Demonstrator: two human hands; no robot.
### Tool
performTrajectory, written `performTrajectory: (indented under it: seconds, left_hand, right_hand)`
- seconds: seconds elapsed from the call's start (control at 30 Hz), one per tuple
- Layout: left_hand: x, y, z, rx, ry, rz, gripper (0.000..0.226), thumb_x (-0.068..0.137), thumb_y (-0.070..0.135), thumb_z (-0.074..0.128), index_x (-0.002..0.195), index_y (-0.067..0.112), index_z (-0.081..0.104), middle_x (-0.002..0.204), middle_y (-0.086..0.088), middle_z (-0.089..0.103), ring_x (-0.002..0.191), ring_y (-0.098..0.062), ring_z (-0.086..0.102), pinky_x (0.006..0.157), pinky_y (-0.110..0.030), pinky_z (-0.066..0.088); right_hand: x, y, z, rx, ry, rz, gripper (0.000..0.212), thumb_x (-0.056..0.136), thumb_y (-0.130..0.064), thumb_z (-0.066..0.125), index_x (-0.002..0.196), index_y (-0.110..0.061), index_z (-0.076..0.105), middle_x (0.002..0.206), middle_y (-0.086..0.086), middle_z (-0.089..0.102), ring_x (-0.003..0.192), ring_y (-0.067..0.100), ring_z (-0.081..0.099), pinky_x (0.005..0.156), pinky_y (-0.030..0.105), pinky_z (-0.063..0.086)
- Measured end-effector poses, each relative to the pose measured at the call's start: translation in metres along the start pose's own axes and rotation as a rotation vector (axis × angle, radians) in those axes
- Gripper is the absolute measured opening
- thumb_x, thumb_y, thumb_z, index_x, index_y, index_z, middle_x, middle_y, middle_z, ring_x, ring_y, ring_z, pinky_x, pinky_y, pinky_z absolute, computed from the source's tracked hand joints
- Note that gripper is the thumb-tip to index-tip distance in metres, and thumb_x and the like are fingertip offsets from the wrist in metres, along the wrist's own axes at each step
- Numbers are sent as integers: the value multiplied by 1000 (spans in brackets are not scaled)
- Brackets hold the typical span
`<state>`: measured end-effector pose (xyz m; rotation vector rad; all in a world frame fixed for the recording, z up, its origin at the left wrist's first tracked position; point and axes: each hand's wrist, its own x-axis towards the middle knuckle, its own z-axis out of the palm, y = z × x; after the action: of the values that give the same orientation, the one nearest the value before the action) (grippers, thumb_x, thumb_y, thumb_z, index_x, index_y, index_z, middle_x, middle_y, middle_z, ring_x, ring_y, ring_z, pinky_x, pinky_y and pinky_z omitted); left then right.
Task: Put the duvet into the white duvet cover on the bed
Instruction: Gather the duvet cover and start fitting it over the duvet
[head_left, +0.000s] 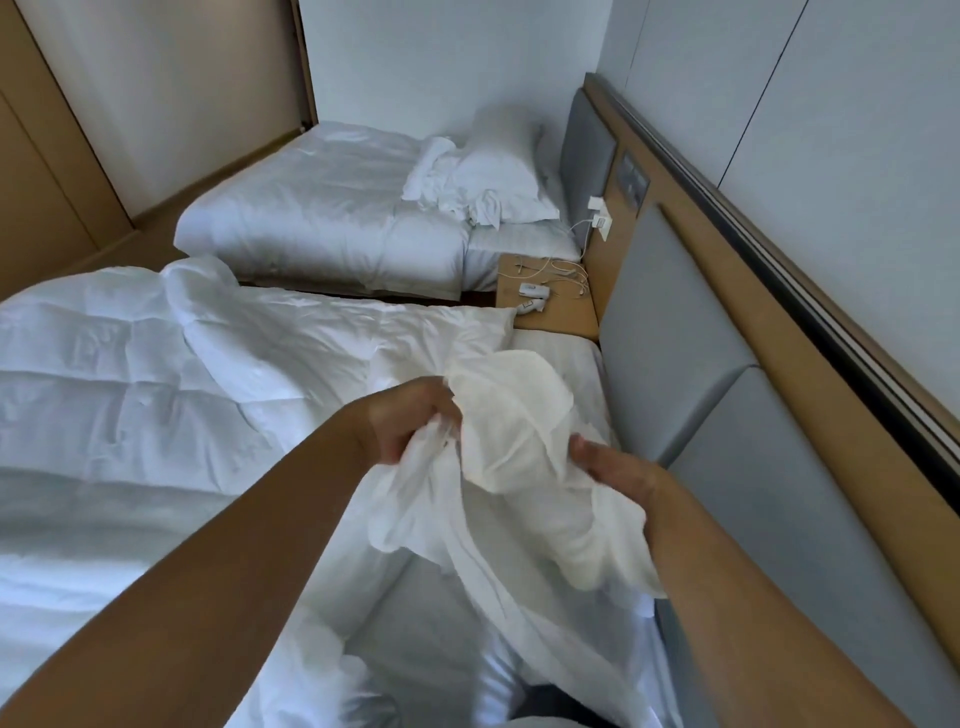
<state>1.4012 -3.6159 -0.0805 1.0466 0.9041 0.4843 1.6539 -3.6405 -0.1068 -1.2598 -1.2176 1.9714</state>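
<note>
Left hand (410, 423) and right hand (621, 467) each grip the bunched white duvet cover (519, 447) near bed's (569, 364) head edge. Quilted duvet (156, 374) lies across it. Padded headboard (675, 322) at right.

White duvet cover (524, 467), white quilted duvet (130, 374), grey headboard (670, 364), tan nightstand (561, 314).

Rumpled duvet (130, 389) on the bed (563, 361)

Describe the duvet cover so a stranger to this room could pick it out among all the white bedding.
Over the near bed, beside the grey headboard, the left hand and right hand grip a bunched cloth: the duvet cover. It is thin, limp and unquilted, unlike the puffy stitched duvet spread to its left.
</note>
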Motion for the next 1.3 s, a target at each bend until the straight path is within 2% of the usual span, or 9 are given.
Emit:
performTrajectory:
  seconds: [0.13,0.3,0.43,0.57,0.83,0.93,1.0,1.17,1.3]
  left_hand:
    - [20,4,7,-94,120,42,28,93,28,60,77,20,80,88,-4,76,79,-17,74,68,-28,57]
    - [16,-6,6,15,21,-56,21,85,30,71,101,19,78,103,-7,77,90,-20,75,72,-30,60]
    - [6,-24,10,276,-330,-189,36,67,10,87,99,26,81,109,-4,77,103,-23,73,82,-34,59]
    - [2,-37,8,344,-392,-147,43,66,4,86,107,13,77,117,-15,73,111,-34,69,95,-44,57]
    - [13,-34,15,-249,31,106,12,82,19,71,87,18,82,89,-6,78,84,-18,76,68,-28,59]
    - [18,-30,23,-353,169,115,25,105,12,41,96,19,63,65,-1,67,48,-4,66,43,-16,49]
    - [19,-32,26,-233,224,155,27,107,1,34,107,19,55,72,2,68,53,2,65,44,-13,48]
    - [15,-38,12,49,-1,14,10,92,13,67,94,21,72,75,5,76,70,-8,72,64,-25,58]
    - [8,-53,13,194,-297,-56,34,67,2,84,94,23,81,97,-3,78,94,-19,74,79,-32,60]
  right_hand:
    - [-4,6,10,-174,-93,59,86,40,-30,98,120,-16,67,107,5,77,100,22,73,84,37,59]
    - [-8,3,0,284,23,-153,47,58,-17,82,104,-10,78,99,16,76,87,30,75,66,37,60]
    - [-3,4,2,274,57,-262,36,58,-20,78,94,-16,82,95,13,77,84,27,75,65,34,59]
    - [7,12,9,282,171,-231,26,78,-16,67,100,-12,80,106,22,73,93,35,73,80,44,59]
    - [-8,17,-5,37,-17,33,79,41,-52,98,110,-21,76,105,6,77,96,22,75,75,33,59]
    - [-4,24,7,-115,-68,53,91,41,-36,102,123,-19,66,117,6,74,109,23,70,86,35,58]
    - [0,28,11,-34,19,13,83,51,-21,98,126,-12,64,117,13,73,107,29,71,82,39,59]
    - [1,34,2,266,102,-154,60,57,-20,92,114,-10,75,115,22,71,104,39,70,80,47,58]
    - [4,31,7,318,115,-130,64,63,-22,89,122,-8,70,117,25,68,107,43,67,86,51,54]
